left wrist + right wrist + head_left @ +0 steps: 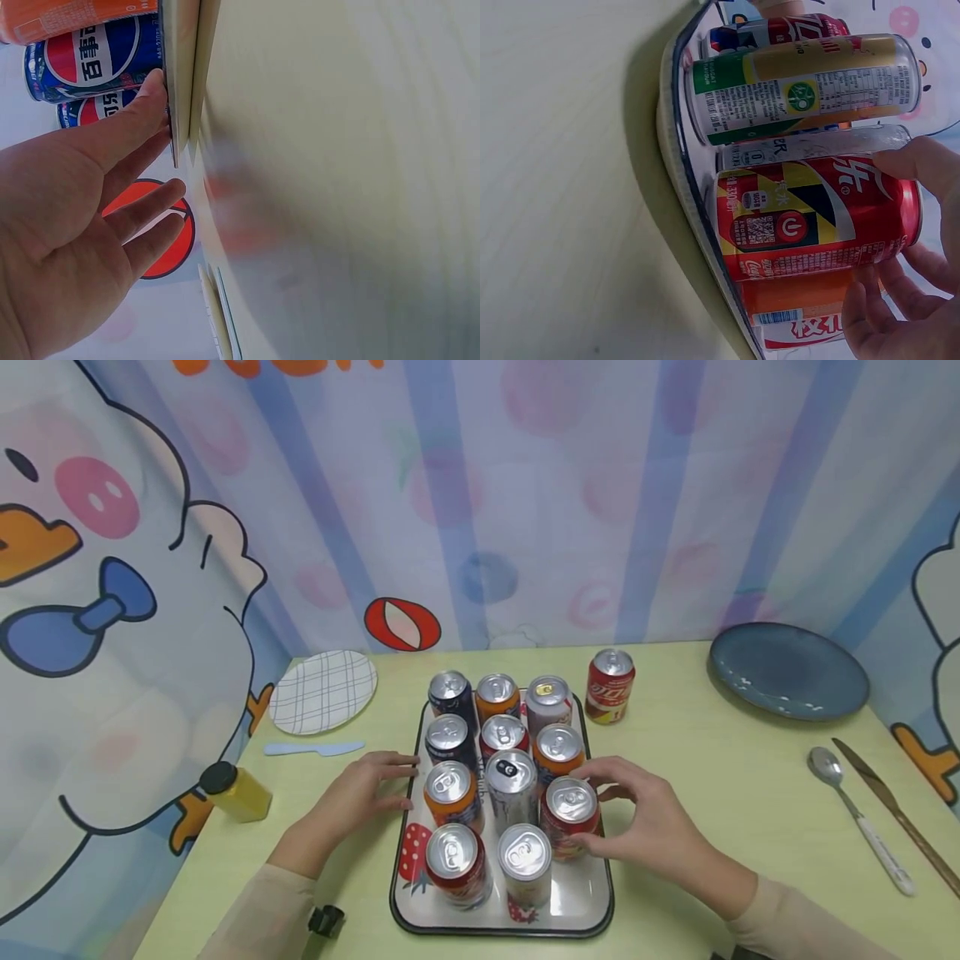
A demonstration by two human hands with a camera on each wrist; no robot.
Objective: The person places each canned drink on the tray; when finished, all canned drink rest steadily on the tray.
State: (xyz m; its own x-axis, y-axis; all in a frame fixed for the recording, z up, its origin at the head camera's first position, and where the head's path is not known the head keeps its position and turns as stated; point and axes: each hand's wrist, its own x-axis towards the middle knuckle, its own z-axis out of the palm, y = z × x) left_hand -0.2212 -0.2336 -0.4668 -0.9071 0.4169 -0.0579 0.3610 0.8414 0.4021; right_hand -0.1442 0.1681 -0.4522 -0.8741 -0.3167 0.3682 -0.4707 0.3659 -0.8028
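A white tray with a dark rim and strawberry prints carries several drink cans in rows. My right hand grips a red cola can near the tray's right edge. In the right wrist view, the thumb lies on one side of that cola can and the fingers on the other. My left hand is at the tray's left edge, its fingertips touching the rim. Close to it in the left wrist view are blue Pepsi cans. A slim silver can and another red can stand at the front.
A lone red cola can stands behind the tray at right. A blue plate, a spoon and a knife lie far right. On the left are a checked plate, a pale blue knife and a yellow bottle.
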